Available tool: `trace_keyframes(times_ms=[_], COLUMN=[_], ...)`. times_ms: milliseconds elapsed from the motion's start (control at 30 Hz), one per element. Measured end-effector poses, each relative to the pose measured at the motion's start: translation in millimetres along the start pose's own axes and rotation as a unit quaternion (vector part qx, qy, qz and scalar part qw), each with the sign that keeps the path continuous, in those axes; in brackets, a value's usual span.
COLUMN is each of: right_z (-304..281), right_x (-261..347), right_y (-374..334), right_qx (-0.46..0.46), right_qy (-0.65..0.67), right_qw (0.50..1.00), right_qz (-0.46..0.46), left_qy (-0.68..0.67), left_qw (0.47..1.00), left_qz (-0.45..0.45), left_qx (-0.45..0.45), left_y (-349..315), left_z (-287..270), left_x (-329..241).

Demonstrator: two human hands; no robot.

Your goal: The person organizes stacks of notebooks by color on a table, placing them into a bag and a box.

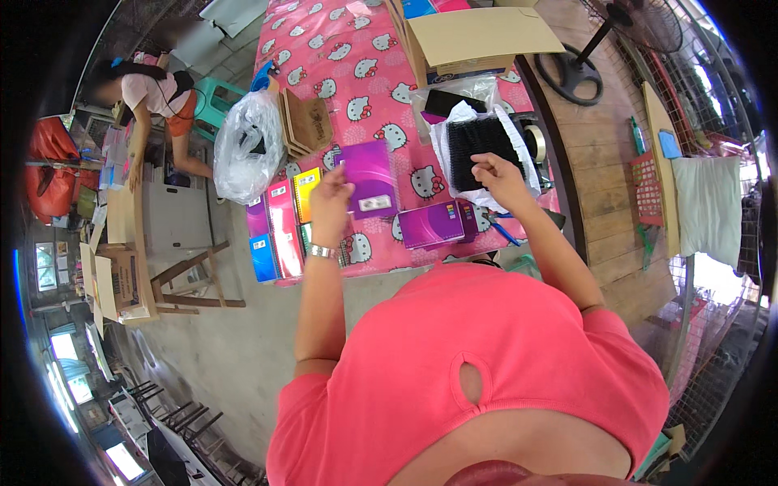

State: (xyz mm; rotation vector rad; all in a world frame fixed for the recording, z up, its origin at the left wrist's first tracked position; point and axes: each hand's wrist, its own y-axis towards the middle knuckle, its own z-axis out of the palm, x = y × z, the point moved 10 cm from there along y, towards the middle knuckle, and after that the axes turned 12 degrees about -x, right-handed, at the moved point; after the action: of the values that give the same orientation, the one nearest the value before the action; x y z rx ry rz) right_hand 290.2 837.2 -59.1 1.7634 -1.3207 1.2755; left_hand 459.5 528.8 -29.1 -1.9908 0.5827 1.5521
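My left hand (331, 204) is held over the left edge of a purple notebook (371, 166), its fingers curled together. Whether anything small is between them is hidden. Over a bundle of black ridged strands (474, 146), which look like binding coils, my right hand (501, 180) has thumb and fingertips drawn together. Anything pinched there is too small to make out. White wrapping (438, 154) lies open around the bundle. Between my hands, at the near edge, sits a smaller purple notebook (430, 224), with dark purple covers (468, 219) beside it.
Spiral notebooks, including a yellow one (308, 191) and a pink one (284, 223), lie left. Beyond them are a plastic bag (248, 146) and brown cardboard (306, 121). A blue tool (506, 233) lies near right; a carton (478, 40) stands behind. Another person (158, 91) bends at far left.
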Motion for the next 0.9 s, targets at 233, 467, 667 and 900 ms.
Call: trace_keyframes(times_ms=[233,467,667,900], right_z=[-1,8,15,-20], right_x=[-2,-22,-43,-35], right_y=[31,69,67,81], right_qx=[-0.033,-0.147,-0.133,-0.237], right_qy=[-0.083,-0.403,-0.397,-0.247], right_qw=[0.995,0.894,0.9,0.923], right_qz=[-0.041,-0.134,-0.123,-0.177], left_qy=[0.148,0.436,0.415,0.411], left_qw=[0.989,0.876,0.893,0.894], left_qz=[0.011,0.197,0.159,0.165], left_qx=[-0.02,-0.059,-0.074,-0.064], left_y=[42,31,25,28], left_z=[-26,-2,5,2], left_x=[23,28,38,41])
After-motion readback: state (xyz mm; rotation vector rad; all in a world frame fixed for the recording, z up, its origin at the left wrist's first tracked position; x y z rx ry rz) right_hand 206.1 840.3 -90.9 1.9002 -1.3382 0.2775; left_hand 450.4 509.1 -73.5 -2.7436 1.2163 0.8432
